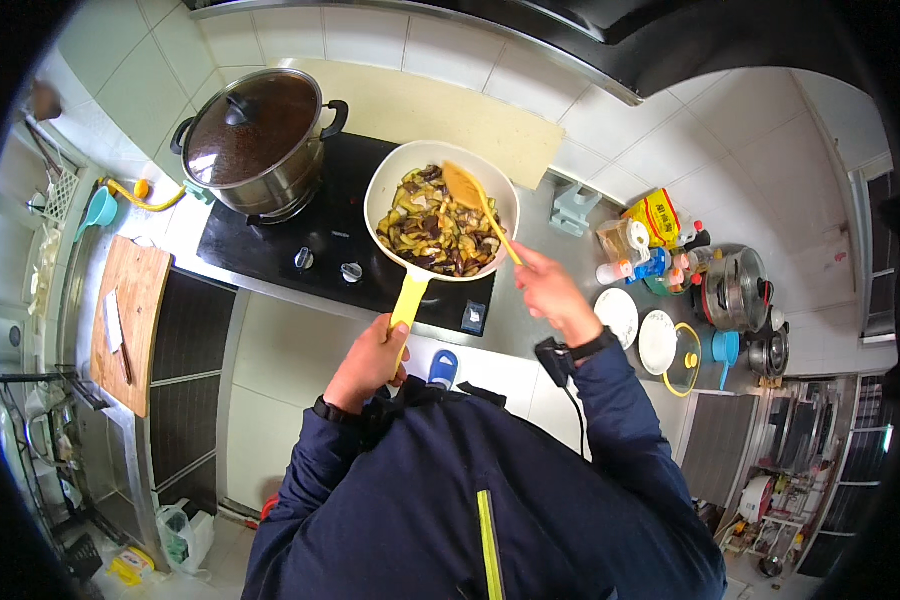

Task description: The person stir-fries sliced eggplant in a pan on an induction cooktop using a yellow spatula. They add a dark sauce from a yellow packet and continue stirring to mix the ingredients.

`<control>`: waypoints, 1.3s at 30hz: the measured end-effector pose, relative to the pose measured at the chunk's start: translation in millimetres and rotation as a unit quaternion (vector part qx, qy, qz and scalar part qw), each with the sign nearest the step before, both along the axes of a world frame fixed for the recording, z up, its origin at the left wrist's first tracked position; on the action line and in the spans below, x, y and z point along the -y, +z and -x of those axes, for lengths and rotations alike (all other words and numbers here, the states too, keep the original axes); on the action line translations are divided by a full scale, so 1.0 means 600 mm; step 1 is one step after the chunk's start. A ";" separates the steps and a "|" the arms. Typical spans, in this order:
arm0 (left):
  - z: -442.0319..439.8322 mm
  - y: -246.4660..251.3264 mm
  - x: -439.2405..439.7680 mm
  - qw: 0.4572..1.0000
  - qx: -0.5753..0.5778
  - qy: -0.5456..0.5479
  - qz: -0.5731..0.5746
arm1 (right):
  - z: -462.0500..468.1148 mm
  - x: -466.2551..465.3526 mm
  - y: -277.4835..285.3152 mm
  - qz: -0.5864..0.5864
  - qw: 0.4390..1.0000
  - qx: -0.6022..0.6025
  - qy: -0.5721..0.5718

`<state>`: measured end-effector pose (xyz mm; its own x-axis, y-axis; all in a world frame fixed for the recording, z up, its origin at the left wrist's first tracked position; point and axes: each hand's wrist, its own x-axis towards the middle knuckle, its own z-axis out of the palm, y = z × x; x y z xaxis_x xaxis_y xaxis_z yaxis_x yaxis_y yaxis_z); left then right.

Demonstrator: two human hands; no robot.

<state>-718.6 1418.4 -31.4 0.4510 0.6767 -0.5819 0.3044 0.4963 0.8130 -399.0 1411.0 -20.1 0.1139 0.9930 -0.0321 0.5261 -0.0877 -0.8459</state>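
My left hand (371,356) is closed around the yellow handle of a cream-coloured frying pan (379,176), which is over the right part of a black glass cooktop (277,259). Cooked eggplant pieces (427,225), yellow-green flesh with dark purple skin, lie in the pan. In my right hand (551,289) is a spatula (466,187) with a yellow handle and a tan blade; the blade rests at the eggplant's upper right side. A large steel pot (270,176) with a glass lid stands on the left burner.
On the left counter, a cleaver (112,322) lies on a wooden cutting board (139,277). To the right are a grey-blue rack (572,208), a yellow seasoning bag (656,217), bottles, white plates (616,315), a yellow-rimmed glass lid (682,371) and a steel steamer pot (731,289). A range hood overhangs above.
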 end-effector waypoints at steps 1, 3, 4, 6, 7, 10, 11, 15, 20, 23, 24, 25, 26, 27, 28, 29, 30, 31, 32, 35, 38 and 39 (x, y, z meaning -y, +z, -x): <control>0.000 0.001 0.000 1.000 0.003 0.002 0.003 | 0.006 0.001 -0.018 -0.055 0.979 0.186 0.054; -0.001 0.002 -0.001 1.000 0.013 0.012 0.019 | 0.033 0.005 -0.040 -0.029 0.935 0.334 0.116; -0.002 0.002 -0.001 1.000 0.008 0.004 0.007 | 0.042 0.010 -0.033 0.009 0.919 0.367 0.143; -0.001 0.005 -0.003 1.000 0.007 0.005 0.019 | 0.063 0.030 0.011 0.038 0.914 0.369 0.168; -0.001 0.006 -0.003 1.000 0.004 0.000 0.006 | 0.061 0.044 0.054 0.048 0.906 0.382 0.176; -0.001 0.009 -0.002 1.000 0.001 0.000 0.007 | 0.037 0.083 0.181 0.036 0.879 0.435 0.192; -0.001 0.010 -0.002 1.000 -0.001 -0.001 0.005 | 0.030 0.090 0.201 0.087 0.868 0.458 0.171; -0.004 0.012 -0.001 1.000 -0.013 0.004 0.017 | 0.011 0.095 0.162 0.061 0.864 0.465 0.182; -0.001 0.012 -0.002 1.000 -0.006 -0.001 -0.009 | 0.001 0.038 0.032 0.020 0.888 0.455 0.059; -0.003 0.013 -0.001 1.000 -0.017 -0.004 -0.011 | 0.034 0.000 0.009 -0.004 0.904 0.421 0.072; -0.004 0.013 -0.001 1.000 -0.017 0.001 0.001 | 0.043 -0.004 0.016 0.002 0.912 0.396 0.104; -0.005 0.013 -0.003 1.000 -0.021 -0.004 -0.011 | 0.050 -0.004 0.027 0.012 0.917 0.379 0.121; -0.005 0.013 -0.003 1.000 -0.021 -0.003 -0.009 | 0.055 -0.001 0.039 0.017 0.929 0.332 0.166; -0.004 0.014 -0.003 1.000 -0.018 0.003 0.007 | 0.052 0.006 0.055 -0.002 0.923 0.328 0.201; -0.003 0.014 -0.003 1.000 -0.021 -0.002 -0.010 | 0.041 0.017 0.073 -0.005 0.921 0.349 0.174; -0.002 0.014 -0.002 1.000 -0.020 -0.003 -0.014 | 0.030 0.027 0.086 0.037 0.914 0.370 0.163; -0.002 0.013 -0.001 1.000 -0.015 0.001 -0.003 | 0.022 0.031 0.092 0.098 0.899 0.401 0.146; -0.002 0.013 0.000 1.000 -0.019 -0.001 -0.014 | 0.012 0.038 0.095 0.097 0.894 0.422 0.114; -0.002 0.012 0.000 1.000 -0.019 0.000 -0.012 | 0.006 0.039 0.090 0.070 0.894 0.428 0.111; -0.005 0.009 -0.001 1.000 -0.008 0.007 0.002 | -0.006 0.037 0.060 0.065 0.882 0.459 0.090; -0.005 0.008 -0.002 1.000 -0.015 0.006 0.000 | -0.003 0.034 0.031 0.035 0.913 0.386 0.125; -0.004 0.008 -0.001 1.000 -0.016 0.007 0.013 | 0.002 0.031 0.026 0.031 0.928 0.353 0.112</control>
<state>-716.5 1419.0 -26.4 0.4225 0.6682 -0.6124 0.3220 0.5210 0.7905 -399.9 1392.2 -4.5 -0.0817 0.9929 -0.0861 0.9582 0.0545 -0.2810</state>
